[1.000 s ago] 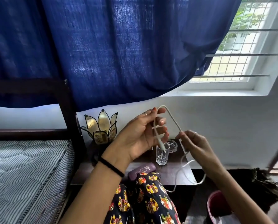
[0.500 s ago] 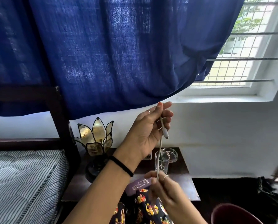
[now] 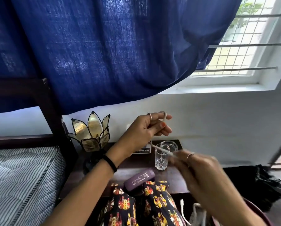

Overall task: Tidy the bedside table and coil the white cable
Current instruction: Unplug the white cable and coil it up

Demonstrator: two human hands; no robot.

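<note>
White and thin, the cable [image 3: 159, 148] loops over the raised forefinger of the left hand [image 3: 144, 129] near its tip, passes behind the palm and comes out below the heel of the hand as a taut slanting line that crosses in front of the drinking glass [image 3: 161, 159] to the right hand [image 3: 197, 170]. The left grip is half curled, fingers bent inward with the cable hooked on the top finger and seemingly pinched against the palm; a ring sits on one finger and a black band on the wrist. The right hand is blurred, its fingertips drawn together where the cable meets them, so it appears to pinch the line, though the exact hold cannot be told. Lower right, more white cable [image 3: 183, 209] with a small plug end hangs beside a dark red bin [image 3: 257, 209], below the right forearm. Both hands are above the dark wooden desk [image 3: 172, 176], the cable held clear of its surface. On the desk stand the glass, a clear round dish [image 3: 170, 144] just behind it, a purple case [image 3: 139, 179] at the front edge, a small card [image 3: 143, 150] under the left wrist, and a petal-shaped lamp [image 3: 91, 132] at the left. Patterned fabric [image 3: 136, 204] lies in the foreground, and a striped mattress [image 3: 20, 180] is on the left.
</note>
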